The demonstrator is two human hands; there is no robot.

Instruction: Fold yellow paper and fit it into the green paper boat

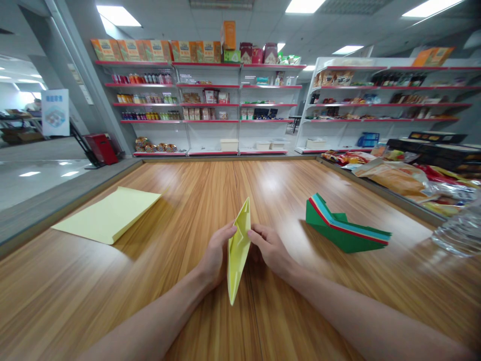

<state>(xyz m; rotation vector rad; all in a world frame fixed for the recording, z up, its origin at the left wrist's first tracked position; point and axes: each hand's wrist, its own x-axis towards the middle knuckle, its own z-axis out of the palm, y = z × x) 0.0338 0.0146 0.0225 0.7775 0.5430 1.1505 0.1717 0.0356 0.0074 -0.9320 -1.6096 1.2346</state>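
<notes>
Between both hands, over the near middle of the wooden table, is a yellow folded paper boat [239,245], pointed at each end and parted along its top into a narrow hollow. My left hand [218,250] grips its left side, thumb on the upper edge. On the opposite side my right hand [268,245] holds it with the thumb at the rim; its other fingers are partly hidden. To the right rests a green folded paper boat [345,230] with red, white and blue layered edges. A yellow paper sheet [108,213] lies at the left, its near right edge curled up.
The wooden table [180,200] has a raised dark border. A clear plastic bottle [460,230] is at the right edge, near packaged snacks [398,175] beyond the border. Stocked shelves [210,103] stand behind. A red box [101,149] is on the floor at left.
</notes>
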